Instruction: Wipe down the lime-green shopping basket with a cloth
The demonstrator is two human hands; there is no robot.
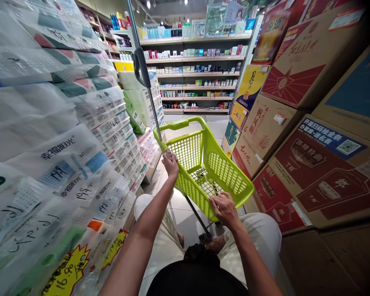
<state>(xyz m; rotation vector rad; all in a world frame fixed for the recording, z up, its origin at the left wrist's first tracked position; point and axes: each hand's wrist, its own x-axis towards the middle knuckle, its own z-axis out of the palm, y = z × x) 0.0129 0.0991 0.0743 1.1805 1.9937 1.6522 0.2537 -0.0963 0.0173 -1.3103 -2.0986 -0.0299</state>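
Observation:
A lime-green shopping basket trolley (214,162) with latticed plastic walls stands tilted between my knees. My left hand (170,163) is closed around its left rim, close to the foot of the long metal pole. That pole rises up and to the left and carries a dark grey loop grip (141,68). On the near rim, my right hand (224,209) is curled with its fingers hooked over the edge. Through the basket's open top I see its slotted floor and no goods in it. A dark wheel (205,237) shows below, near my feet.
Stacked plastic-wrapped paper packs (89,160) with handwritten prices wall the left side. Piled cardboard cartons (323,172) line the right, close to my knee. Shelves (194,75) of small boxes and bottles cross the far end, beyond a tiled floor (216,121).

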